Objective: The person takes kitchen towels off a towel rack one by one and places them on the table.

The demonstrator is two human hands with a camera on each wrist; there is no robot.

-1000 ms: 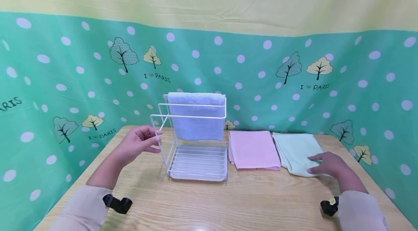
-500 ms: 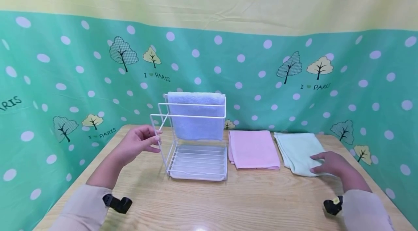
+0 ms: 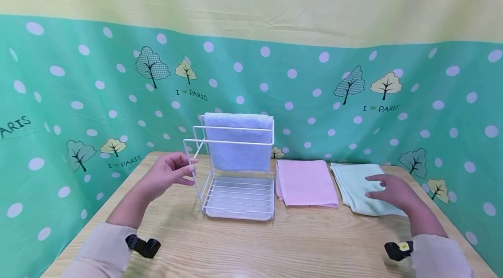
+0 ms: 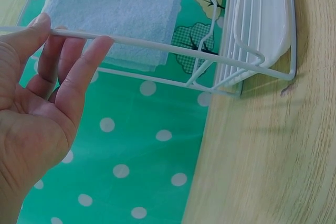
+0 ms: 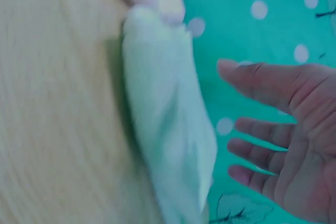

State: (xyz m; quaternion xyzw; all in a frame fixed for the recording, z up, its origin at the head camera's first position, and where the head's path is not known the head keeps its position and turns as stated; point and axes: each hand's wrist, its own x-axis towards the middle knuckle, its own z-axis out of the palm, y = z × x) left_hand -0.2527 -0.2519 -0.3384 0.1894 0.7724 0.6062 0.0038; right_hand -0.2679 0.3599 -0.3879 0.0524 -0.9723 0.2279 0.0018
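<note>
A white wire rack (image 3: 229, 142) with a tray base stands left of centre on the table. My left hand (image 3: 169, 171) pinches its front left upright between thumb and fingers, seen close in the left wrist view (image 4: 58, 77). Over the rack's rear bar hangs a light blue towel (image 3: 239, 156). To the right lie a folded pink towel (image 3: 306, 184) and a folded mint green towel (image 3: 355, 186). My right hand (image 3: 393, 190) hovers over the green towel with fingers spread and holds nothing. In the right wrist view a gap shows between that hand (image 5: 294, 140) and the green towel (image 5: 168, 114).
A wooden table (image 3: 251, 252) carries everything. Behind it hangs a green and yellow curtain (image 3: 291, 86) with dots and trees, close to the table's back edge. A black wrist camera (image 3: 143, 246) sits at the left sleeve, another wrist camera (image 3: 398, 250) at the right.
My right hand has lifted off the green towel, which had shifted slightly right earlier. The left hand keeps its hold on the rack. The head view has tilted a little.
</note>
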